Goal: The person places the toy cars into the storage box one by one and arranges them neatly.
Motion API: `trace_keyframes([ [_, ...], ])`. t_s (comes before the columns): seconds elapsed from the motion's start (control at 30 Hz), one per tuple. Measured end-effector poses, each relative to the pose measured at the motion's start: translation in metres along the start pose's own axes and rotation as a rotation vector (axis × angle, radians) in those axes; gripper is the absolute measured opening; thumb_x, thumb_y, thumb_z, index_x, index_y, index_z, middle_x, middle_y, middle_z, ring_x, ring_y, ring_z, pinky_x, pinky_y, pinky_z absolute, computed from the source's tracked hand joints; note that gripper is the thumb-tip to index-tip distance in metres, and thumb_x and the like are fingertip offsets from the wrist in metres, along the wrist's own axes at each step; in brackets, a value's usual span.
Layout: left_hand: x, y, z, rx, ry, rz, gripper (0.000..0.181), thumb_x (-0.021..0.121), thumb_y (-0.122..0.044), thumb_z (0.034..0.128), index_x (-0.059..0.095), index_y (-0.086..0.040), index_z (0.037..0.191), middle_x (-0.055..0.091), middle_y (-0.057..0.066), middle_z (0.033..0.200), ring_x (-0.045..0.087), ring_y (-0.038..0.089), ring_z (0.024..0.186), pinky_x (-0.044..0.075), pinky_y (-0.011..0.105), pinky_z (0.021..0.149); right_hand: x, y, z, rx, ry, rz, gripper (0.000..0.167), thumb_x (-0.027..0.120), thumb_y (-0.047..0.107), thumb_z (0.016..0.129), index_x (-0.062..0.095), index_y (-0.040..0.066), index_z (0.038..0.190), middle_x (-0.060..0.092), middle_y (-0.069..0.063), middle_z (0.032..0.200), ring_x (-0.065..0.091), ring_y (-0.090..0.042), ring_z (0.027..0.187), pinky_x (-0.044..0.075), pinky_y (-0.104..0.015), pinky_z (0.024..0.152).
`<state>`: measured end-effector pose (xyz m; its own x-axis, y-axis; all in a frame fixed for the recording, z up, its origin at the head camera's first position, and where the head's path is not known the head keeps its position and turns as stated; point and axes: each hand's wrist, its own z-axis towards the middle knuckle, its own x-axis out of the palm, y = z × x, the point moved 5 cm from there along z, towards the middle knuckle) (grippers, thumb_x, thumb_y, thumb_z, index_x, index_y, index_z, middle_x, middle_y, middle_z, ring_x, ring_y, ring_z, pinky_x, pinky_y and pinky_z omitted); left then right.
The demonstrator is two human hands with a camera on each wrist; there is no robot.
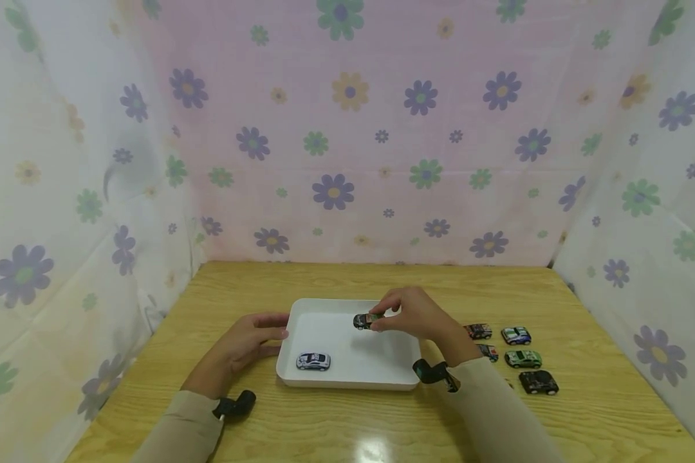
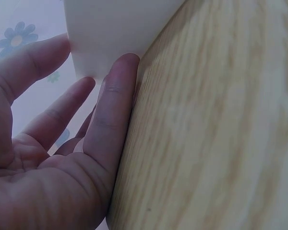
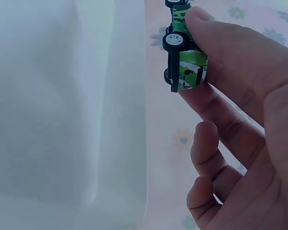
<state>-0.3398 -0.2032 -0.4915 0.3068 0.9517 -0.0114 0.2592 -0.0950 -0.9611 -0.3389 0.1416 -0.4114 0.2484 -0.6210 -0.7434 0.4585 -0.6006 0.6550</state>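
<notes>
Watching remotely, I see the right hand (image 1: 414, 315) pinching a green-and-black toy car (image 1: 361, 321) above the white rectangular tray (image 1: 353, 352), car lengthwise left-to-right; the left hand (image 1: 244, 337), fingers loosely extended, touches the tray's left wall.

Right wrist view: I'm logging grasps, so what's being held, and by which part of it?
A toy car, pinched by its sides in the right grip.

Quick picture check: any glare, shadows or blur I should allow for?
Head: a bright glare spot on the table at the bottom edge, a faint shadow in the tray below the right grip; left wrist: dim, the wood grain soft toward the right; right wrist: bluish and hazy, the tray washed out, the toy car fairly crisp.
</notes>
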Motion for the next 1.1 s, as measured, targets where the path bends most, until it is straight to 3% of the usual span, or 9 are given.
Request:
trace_keyframes([
  [0.4, -0.002, 0.001, 0.001, 0.011, 0.006, -0.012, 0.057, 0.074, -0.011, 0.0948, 0.054, 0.001, 0.146, 0.053, 0.021, 0.15, 0.064, 0.026, 0.121, 0.059, 0.043, 0.098, 0.025, 0.015, 0.027, -0.016, 0.058, -0.01, 0.019, 0.088, 0.035, 0.083, 0.083, 0.033, 0.101, 0.071, 0.019, 0.095, 0.066, -0.022, 0.099, 0.05, -0.036, 0.083],
  [0.7, 0.0, 0.0, 0.0, 0.004, -0.01, -0.019, 0.057, 0.076, -0.01, 0.0928, 0.056, 0.0, 0.145, 0.055, 0.019, 0.149, 0.065, 0.026, 0.12, 0.059, 0.043, 0.097, 0.047, 0.023, 0.045, -0.017, 0.093, -0.014, 0.018, 0.087, 0.035, 0.084, 0.083, 0.032, 0.101, 0.071, 0.018, 0.095, 0.064, -0.011, 0.093, 0.052, -0.032, 0.081],
  [0.9, 0.002, -0.001, -0.002, 0.006, -0.003, -0.018, 0.058, 0.076, -0.01, 0.0931, 0.054, 0.002, 0.146, 0.054, 0.021, 0.15, 0.065, 0.026, 0.121, 0.059, 0.044, 0.098, 0.06, 0.025, 0.053, 0.013, 0.119, -0.004, 0.016, 0.087, 0.036, 0.085, 0.083, 0.033, 0.1, 0.072, 0.016, 0.097, 0.065, -0.016, 0.1, 0.054, -0.034, 0.089],
  [1.1, 0.003, -0.001, -0.002, 0.009, -0.002, -0.019, 0.057, 0.074, -0.009, 0.0941, 0.054, 0.002, 0.146, 0.053, 0.021, 0.151, 0.064, 0.026, 0.122, 0.058, 0.044, 0.098, 0.071, 0.026, 0.062, 0.03, 0.126, 0.003, 0.016, 0.088, 0.033, 0.083, 0.084, 0.031, 0.098, 0.072, 0.014, 0.095, 0.063, -0.011, 0.09, 0.054, -0.03, 0.079],
])
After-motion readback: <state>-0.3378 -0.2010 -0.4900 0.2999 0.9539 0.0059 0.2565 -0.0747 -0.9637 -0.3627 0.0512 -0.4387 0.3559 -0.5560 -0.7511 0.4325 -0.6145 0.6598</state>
